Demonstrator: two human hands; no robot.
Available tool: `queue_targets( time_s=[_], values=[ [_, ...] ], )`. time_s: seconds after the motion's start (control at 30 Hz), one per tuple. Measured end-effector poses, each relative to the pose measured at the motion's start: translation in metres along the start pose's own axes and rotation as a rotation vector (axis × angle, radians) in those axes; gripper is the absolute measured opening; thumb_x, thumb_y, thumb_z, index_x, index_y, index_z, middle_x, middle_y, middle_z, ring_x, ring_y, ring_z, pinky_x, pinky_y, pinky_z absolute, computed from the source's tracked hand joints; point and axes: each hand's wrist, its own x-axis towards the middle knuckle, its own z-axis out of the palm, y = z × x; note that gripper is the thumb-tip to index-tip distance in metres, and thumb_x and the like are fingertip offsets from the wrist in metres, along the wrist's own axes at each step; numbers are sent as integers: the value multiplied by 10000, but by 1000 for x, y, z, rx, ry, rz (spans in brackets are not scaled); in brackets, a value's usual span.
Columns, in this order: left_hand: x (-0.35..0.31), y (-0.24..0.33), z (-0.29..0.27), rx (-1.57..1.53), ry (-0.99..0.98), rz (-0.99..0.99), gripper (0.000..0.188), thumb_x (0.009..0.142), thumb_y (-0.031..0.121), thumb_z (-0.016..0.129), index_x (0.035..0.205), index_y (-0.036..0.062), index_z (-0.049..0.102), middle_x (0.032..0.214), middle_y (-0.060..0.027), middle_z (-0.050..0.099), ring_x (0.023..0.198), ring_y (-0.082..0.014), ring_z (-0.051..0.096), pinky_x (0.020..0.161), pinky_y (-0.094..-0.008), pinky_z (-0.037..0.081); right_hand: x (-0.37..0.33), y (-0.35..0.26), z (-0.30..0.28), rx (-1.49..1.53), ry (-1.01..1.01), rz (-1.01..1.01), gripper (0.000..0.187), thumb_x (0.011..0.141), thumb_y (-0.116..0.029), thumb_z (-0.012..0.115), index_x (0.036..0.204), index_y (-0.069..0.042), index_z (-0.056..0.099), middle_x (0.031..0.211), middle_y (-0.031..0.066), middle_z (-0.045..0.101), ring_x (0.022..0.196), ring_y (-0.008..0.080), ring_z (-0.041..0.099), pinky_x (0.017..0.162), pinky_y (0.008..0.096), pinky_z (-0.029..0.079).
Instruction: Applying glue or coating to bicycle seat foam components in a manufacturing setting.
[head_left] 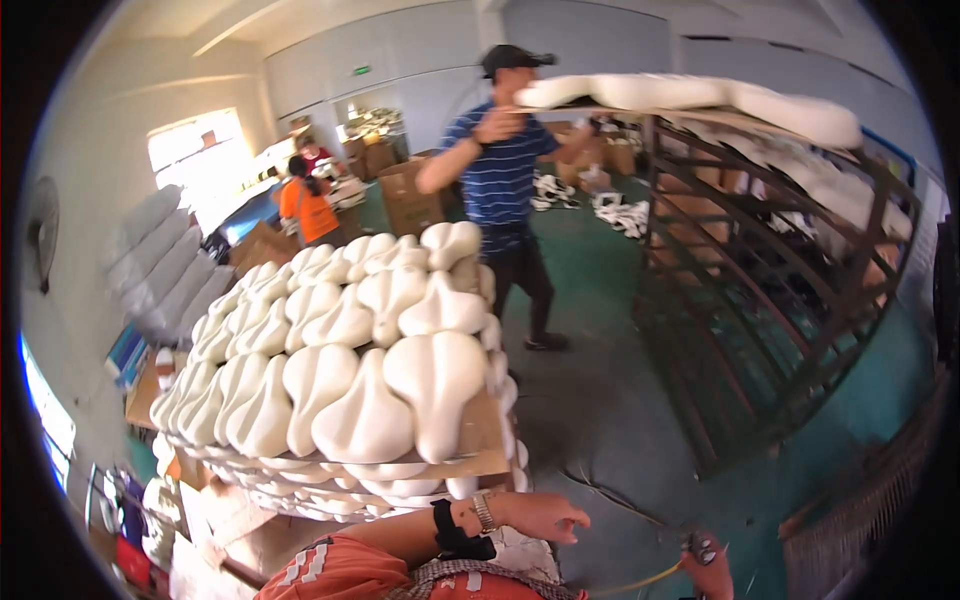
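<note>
My left hand [545, 516] reaches to the right past the near end of the stack, fingers loosely apart and nothing in them. A metal-banded watch [484, 512] and a black band [451, 532] are on that arm. Low at the right, my right hand [708, 572] is closed round a small dark rounded object [702, 546]; its kind is unclear. From it a thin yellow strip or cord [640, 580] curves left toward my body. Cream bicycle saddle-shaped foam pads [435, 385] lie in rows on a stacked board [482, 440] ahead of my left hand.
Beyond the stack, a person in a striped shirt [500, 180] holds a board of white pads [660, 95] over a dark metal rack [740, 250]. A cable [615, 495] lies on the green floor. Cartons [408, 195] and a person in orange [310, 210] are farther back.
</note>
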Motion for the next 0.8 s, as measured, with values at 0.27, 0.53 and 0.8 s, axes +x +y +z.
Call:
queue_targets(
  time_s=[0.27,0.53,0.8],
  values=[
    [-176,-77,32,-106,-43,-56,465,889,340,527,1223,21,473,939,-138,624,851,-244,596,770,-348,465,-34,-101,165,-261,-303,-37,464,850,-205,599,1282,-60,512,1191,109,599,1081,132,524,890,301,422],
    [-272,-96,47,-254,-121,-100,446,874,331,534,1217,51,485,895,-129,634,808,-222,607,729,-330,474,-174,-297,155,316,243,-240,349,867,-52,570,1206,24,530,1059,67,589,899,141,533,748,262,449],
    [-302,-92,88,-220,85,84,473,805,348,610,1147,33,524,886,-150,627,813,-275,601,718,-367,471,-240,-386,156,592,1057,-940,360,851,-94,584,1158,52,462,952,103,563,770,161,533,645,268,451]
  ],
)
